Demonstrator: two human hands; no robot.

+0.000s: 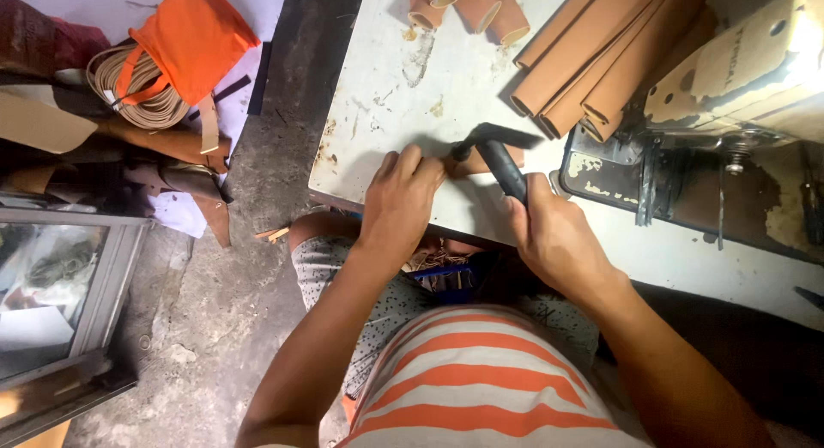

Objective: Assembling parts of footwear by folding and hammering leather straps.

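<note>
While the left hand (402, 195) presses a small tan leather piece (468, 162) flat on the white counter (386, 87), the right hand (549, 229) grips a black hammer (498, 152) over it, so the pounding looks under way, with rolled leather (592, 62) nearby untouched.

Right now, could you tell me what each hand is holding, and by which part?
The right hand grips a black hammer by its handle. The left hand presses a small tan leather piece on the white table.

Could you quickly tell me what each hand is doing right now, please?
Left hand: pressed down on the tan leather piece, fingers curled.
Right hand: closed around the black hammer.
</note>
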